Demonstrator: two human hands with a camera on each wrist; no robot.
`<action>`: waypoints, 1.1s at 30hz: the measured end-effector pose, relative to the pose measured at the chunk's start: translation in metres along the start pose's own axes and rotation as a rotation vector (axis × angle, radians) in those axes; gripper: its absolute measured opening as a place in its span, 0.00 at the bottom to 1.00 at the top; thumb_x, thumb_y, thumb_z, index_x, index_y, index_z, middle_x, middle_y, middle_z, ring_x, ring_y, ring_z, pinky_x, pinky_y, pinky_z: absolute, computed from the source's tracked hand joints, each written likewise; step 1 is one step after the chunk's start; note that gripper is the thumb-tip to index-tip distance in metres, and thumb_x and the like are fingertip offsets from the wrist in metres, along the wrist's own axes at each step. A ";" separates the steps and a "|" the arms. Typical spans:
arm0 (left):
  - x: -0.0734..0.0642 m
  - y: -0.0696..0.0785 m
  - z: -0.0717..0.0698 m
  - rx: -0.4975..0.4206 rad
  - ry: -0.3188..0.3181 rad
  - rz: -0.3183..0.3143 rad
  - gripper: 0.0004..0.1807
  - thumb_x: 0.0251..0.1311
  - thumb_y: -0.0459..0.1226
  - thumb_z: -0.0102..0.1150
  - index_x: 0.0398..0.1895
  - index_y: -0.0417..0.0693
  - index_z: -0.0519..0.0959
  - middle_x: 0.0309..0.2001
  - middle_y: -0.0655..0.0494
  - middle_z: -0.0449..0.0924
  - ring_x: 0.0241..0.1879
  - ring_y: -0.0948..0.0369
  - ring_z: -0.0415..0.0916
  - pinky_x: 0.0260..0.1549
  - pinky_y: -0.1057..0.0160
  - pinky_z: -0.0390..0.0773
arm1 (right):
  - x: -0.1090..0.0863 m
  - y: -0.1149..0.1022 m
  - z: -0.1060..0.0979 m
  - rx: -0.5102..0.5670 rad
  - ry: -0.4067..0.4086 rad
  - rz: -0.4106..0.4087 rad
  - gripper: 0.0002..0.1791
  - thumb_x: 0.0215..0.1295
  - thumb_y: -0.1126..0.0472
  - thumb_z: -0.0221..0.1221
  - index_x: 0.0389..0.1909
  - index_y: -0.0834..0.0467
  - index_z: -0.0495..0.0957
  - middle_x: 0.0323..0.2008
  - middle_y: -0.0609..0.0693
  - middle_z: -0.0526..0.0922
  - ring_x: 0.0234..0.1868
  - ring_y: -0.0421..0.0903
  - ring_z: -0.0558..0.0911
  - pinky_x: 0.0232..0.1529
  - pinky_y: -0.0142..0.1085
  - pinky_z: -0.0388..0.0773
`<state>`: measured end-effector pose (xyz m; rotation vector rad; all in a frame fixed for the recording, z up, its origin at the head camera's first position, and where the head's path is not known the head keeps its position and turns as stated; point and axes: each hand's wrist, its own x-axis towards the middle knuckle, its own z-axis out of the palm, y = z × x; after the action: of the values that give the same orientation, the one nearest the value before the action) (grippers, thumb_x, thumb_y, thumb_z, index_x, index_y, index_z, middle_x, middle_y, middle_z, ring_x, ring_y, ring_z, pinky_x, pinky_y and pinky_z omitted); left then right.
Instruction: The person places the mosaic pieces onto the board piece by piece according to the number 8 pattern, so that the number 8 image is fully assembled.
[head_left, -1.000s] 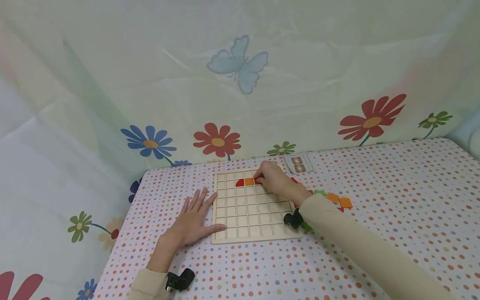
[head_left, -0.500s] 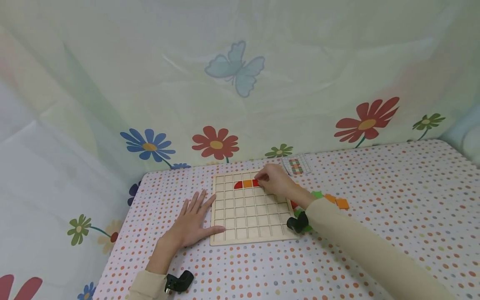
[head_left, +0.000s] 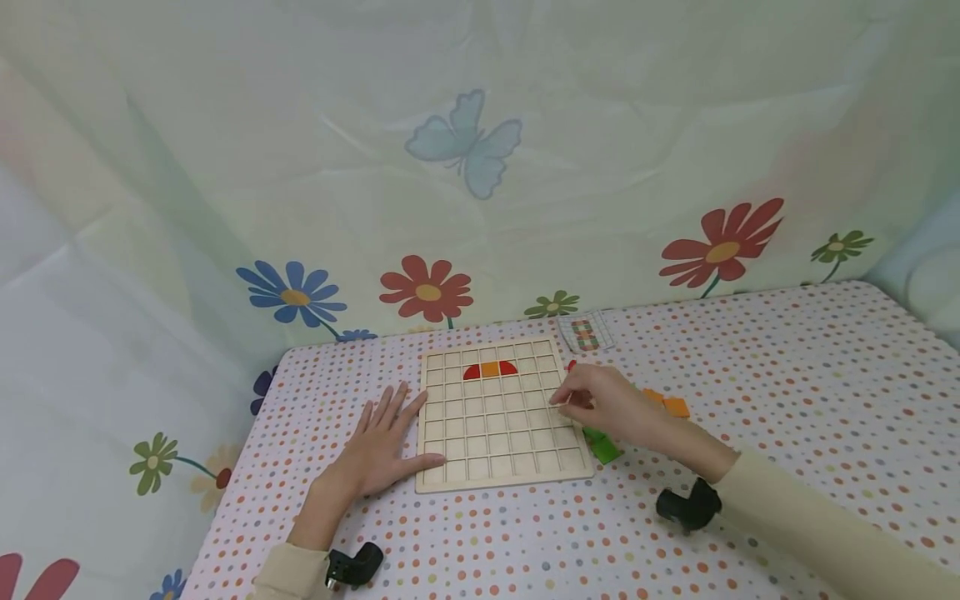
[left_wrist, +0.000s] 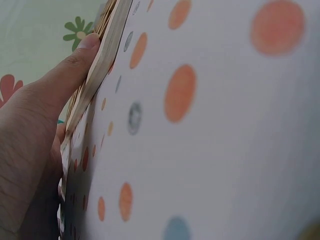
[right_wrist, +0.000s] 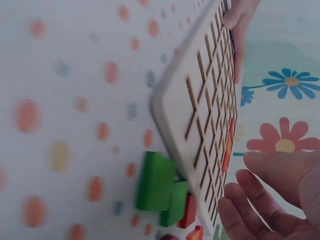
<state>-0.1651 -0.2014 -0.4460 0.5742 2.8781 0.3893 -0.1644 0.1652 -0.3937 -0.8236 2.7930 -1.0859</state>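
Right grip (head_left: 609, 404): fingers loosely bent, thumb just beside the forefinger, holding nothing that shows; its fingertips are over the board's right-hand columns, and whether they touch the wood I cannot tell.
Left grip (head_left: 381, 450): fingers spread and nearly straight, grasping nothing; it lies beside the board's left edge, thumb resting on the rim near the front corner, a fingertip at the edge farther up.
Board (head_left: 476, 426): pale wood, lying flat on the tabletop (head_left: 465, 550), divided by thin ridges into square cells.
Tiles in the board: a red tile (head_left: 472, 372), an orange tile (head_left: 491, 369) and a second red tile (head_left: 508, 367), side by side in the row second from the far edge; each red one has its rounded side turned outward.
Green tiles (head_left: 603, 450): just right of the board, towards its near corner, with red pieces (right_wrist: 188, 211) close behind them in the right wrist view.
Orange tiles (head_left: 677, 407): farther out to the board's right, partly behind the right wrist.
Card (head_left: 587, 333): beyond the board's far right corner, printed with a coloured grid pattern.
Backdrop (head_left: 337, 183): behind the board, showing flowers and a blue butterfly (head_left: 467, 143).
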 end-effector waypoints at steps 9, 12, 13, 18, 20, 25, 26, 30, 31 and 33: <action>-0.005 -0.002 0.007 -0.026 0.032 0.024 0.56 0.63 0.71 0.57 0.86 0.54 0.50 0.85 0.42 0.40 0.83 0.42 0.35 0.80 0.37 0.37 | -0.050 0.011 0.004 -0.077 -0.064 0.006 0.11 0.56 0.67 0.77 0.39 0.53 0.91 0.38 0.39 0.84 0.36 0.37 0.77 0.35 0.30 0.78; -0.004 0.000 0.004 -0.026 0.013 0.014 0.56 0.64 0.70 0.57 0.86 0.54 0.50 0.85 0.43 0.39 0.84 0.43 0.33 0.80 0.38 0.36 | -0.060 0.017 0.003 -0.087 -0.065 0.024 0.13 0.54 0.68 0.77 0.40 0.52 0.91 0.39 0.39 0.82 0.37 0.37 0.74 0.33 0.31 0.76; -0.003 0.000 0.003 -0.022 0.006 0.010 0.56 0.64 0.71 0.56 0.86 0.55 0.49 0.85 0.44 0.38 0.84 0.43 0.32 0.80 0.38 0.35 | -0.063 0.018 0.002 -0.091 -0.062 0.023 0.13 0.54 0.68 0.77 0.40 0.52 0.91 0.39 0.40 0.82 0.38 0.37 0.75 0.34 0.31 0.76; -0.002 -0.001 0.001 -0.006 -0.009 0.000 0.56 0.64 0.71 0.54 0.87 0.55 0.48 0.85 0.44 0.37 0.84 0.44 0.31 0.80 0.38 0.35 | -0.069 0.024 0.000 -0.080 -0.042 0.005 0.14 0.55 0.67 0.78 0.42 0.52 0.90 0.42 0.40 0.81 0.41 0.38 0.77 0.37 0.32 0.79; -0.002 -0.001 0.000 -0.005 -0.010 -0.001 0.56 0.64 0.71 0.55 0.87 0.55 0.48 0.85 0.43 0.37 0.84 0.43 0.32 0.80 0.38 0.35 | -0.068 0.024 0.001 -0.083 -0.032 -0.016 0.14 0.54 0.66 0.78 0.42 0.52 0.90 0.44 0.40 0.81 0.42 0.39 0.78 0.39 0.33 0.80; -0.002 -0.002 0.000 -0.008 -0.005 0.001 0.56 0.64 0.70 0.55 0.87 0.55 0.48 0.85 0.43 0.37 0.84 0.43 0.32 0.80 0.38 0.35 | -0.064 0.021 0.004 -0.143 -0.026 -0.041 0.15 0.53 0.66 0.79 0.42 0.54 0.91 0.43 0.41 0.82 0.43 0.41 0.79 0.40 0.34 0.81; -0.002 -0.001 0.000 -0.009 -0.002 0.003 0.56 0.64 0.70 0.56 0.87 0.55 0.48 0.85 0.43 0.37 0.84 0.43 0.32 0.80 0.38 0.35 | -0.063 0.021 0.005 -0.155 -0.031 -0.034 0.15 0.52 0.67 0.79 0.42 0.54 0.91 0.43 0.40 0.82 0.42 0.41 0.78 0.39 0.33 0.80; 0.000 -0.001 0.000 0.003 -0.007 -0.005 0.57 0.64 0.72 0.55 0.87 0.56 0.47 0.85 0.45 0.36 0.84 0.44 0.31 0.80 0.39 0.34 | -0.061 0.019 0.005 -0.182 -0.056 0.004 0.15 0.53 0.65 0.79 0.42 0.54 0.91 0.39 0.39 0.79 0.37 0.37 0.72 0.34 0.31 0.75; 0.000 -0.001 0.000 0.004 -0.005 -0.005 0.57 0.64 0.72 0.55 0.87 0.56 0.47 0.85 0.45 0.36 0.84 0.44 0.31 0.80 0.39 0.35 | -0.060 0.019 0.005 -0.174 -0.064 0.015 0.15 0.53 0.65 0.79 0.43 0.55 0.91 0.38 0.39 0.78 0.36 0.37 0.70 0.33 0.31 0.73; 0.000 -0.001 0.001 0.001 -0.004 -0.007 0.57 0.64 0.72 0.55 0.87 0.56 0.48 0.86 0.45 0.37 0.84 0.44 0.31 0.80 0.39 0.35 | -0.059 0.019 0.005 -0.147 -0.080 0.044 0.15 0.54 0.65 0.78 0.44 0.55 0.91 0.37 0.40 0.77 0.35 0.37 0.68 0.31 0.30 0.70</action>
<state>-0.1650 -0.2024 -0.4468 0.5637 2.8757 0.3848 -0.1214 0.2026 -0.4183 -0.7947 2.8353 -0.8299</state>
